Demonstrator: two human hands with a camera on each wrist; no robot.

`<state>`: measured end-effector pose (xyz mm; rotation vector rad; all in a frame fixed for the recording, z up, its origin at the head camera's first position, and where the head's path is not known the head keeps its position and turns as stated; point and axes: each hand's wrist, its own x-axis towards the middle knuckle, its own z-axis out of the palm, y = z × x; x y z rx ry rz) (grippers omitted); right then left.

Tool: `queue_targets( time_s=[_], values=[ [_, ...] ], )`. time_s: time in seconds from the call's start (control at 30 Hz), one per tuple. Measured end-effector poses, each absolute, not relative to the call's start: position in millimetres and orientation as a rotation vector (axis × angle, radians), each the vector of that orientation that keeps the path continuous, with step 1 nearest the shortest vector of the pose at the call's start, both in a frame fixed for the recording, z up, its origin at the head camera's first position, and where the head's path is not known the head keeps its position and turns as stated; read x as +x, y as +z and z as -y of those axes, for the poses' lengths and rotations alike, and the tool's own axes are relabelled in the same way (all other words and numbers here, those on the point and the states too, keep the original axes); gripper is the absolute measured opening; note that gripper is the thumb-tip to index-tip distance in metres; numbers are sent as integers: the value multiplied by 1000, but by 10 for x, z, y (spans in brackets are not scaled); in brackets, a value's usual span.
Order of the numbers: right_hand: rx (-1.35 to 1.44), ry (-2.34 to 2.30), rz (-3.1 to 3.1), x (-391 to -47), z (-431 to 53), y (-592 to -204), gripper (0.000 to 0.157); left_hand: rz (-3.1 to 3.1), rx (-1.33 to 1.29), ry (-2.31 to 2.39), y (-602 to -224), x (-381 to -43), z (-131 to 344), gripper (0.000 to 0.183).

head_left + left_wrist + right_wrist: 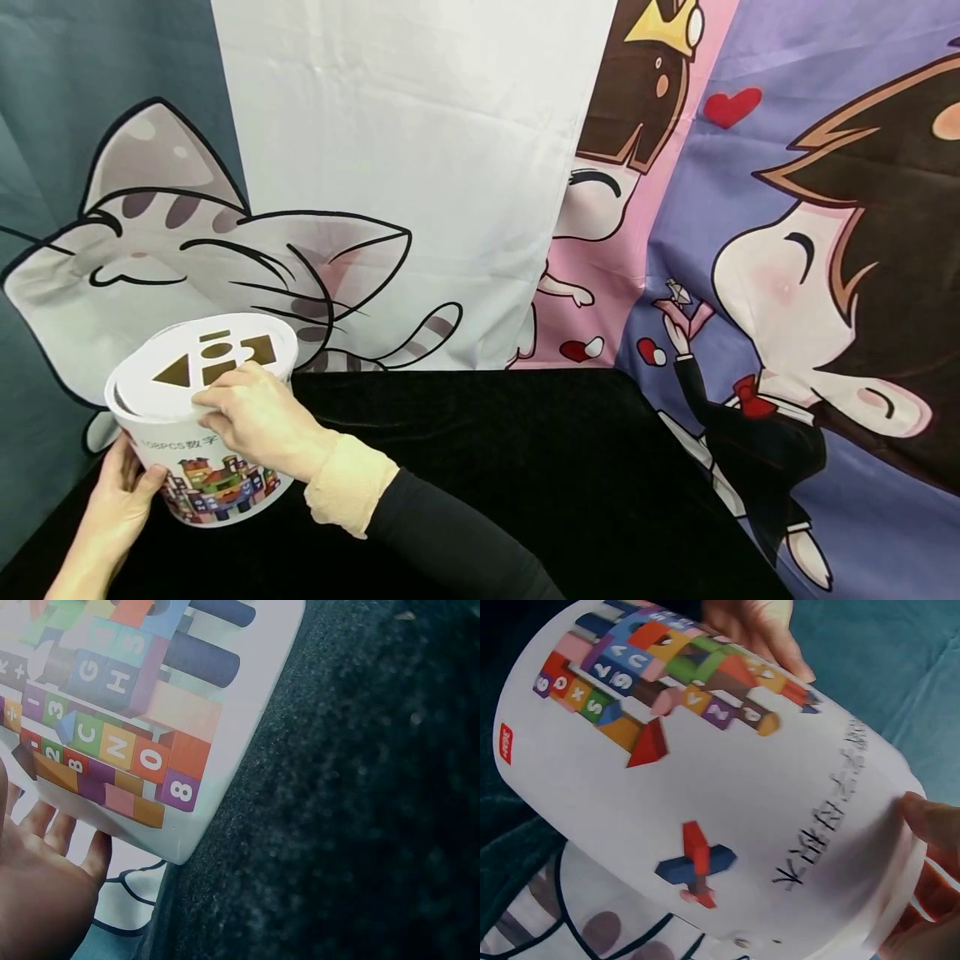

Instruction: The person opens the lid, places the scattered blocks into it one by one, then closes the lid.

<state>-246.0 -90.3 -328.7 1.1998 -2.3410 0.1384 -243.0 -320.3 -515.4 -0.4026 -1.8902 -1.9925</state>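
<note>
A white cylindrical toy-block bucket, printed with colourful letter and number blocks, stands at the left, tilted a little. Its white lid has brown-looking shaped openings and sits unevenly in the rim, with a dark gap along its left edge. My left hand holds the bucket's lower left side, thumb on the front. In the left wrist view those fingers reach behind its base. My right hand grips the lid's near edge, fingers over the top. In the right wrist view the thumb presses just below the rim.
A black velvet-like cloth covers the table. Behind it hangs a printed curtain with a cartoon cat and two cartoon figures, close to the bucket's far side. A dark sleeve with a cream cuff crosses the table's front.
</note>
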Motion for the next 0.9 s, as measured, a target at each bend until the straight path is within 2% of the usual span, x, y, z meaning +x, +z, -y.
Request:
queue_targets(
  time_s=[0.67, 0.9],
  values=[
    [1281, 206, 2277, -2526, 941, -3470, 28, 1894, -402, -1984, -5152, -2387, 3190, 72],
    [1252, 249, 2219, -2538, 962, -3553, 29, 2098, -334, -1797, -5127, -2376, 3238, 68]
  ],
)
